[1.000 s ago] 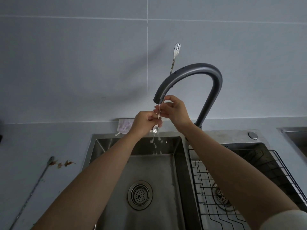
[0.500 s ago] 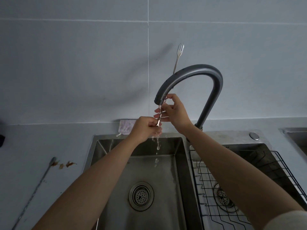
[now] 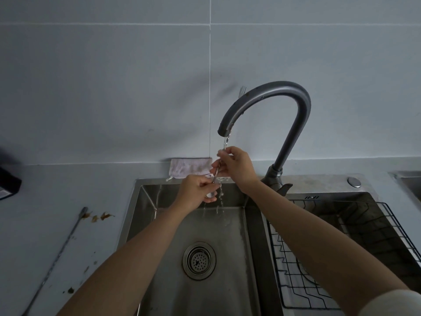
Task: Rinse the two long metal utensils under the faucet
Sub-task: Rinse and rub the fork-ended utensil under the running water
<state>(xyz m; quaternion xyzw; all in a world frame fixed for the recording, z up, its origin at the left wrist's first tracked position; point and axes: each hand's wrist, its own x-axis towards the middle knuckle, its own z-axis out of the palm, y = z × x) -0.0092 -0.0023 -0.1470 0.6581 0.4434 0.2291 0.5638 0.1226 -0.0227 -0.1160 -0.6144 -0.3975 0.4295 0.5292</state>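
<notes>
Utensil (image 3: 216, 175) under faucet (image 3: 273, 92), 12 o'clock of sink (image 3: 145, 201): pinched by right hand (image 3: 237, 167) above, gripped by left hand (image 3: 196, 192) below; top mostly hidden behind spout. Second utensil (image 3: 57, 258) at 9 o'clock, end cut off.

Left hand (image 3: 196, 192) and right hand (image 3: 237, 167) hold a metal utensil (image 3: 216, 171) under the faucet (image 3: 273, 92), over the left basin (image 3: 227, 258). A wire rack (image 3: 296, 281) fills the right basin (image 3: 364, 213); a second utensil (image 3: 56, 258) lies on the bench (image 3: 57, 190), left.
</notes>
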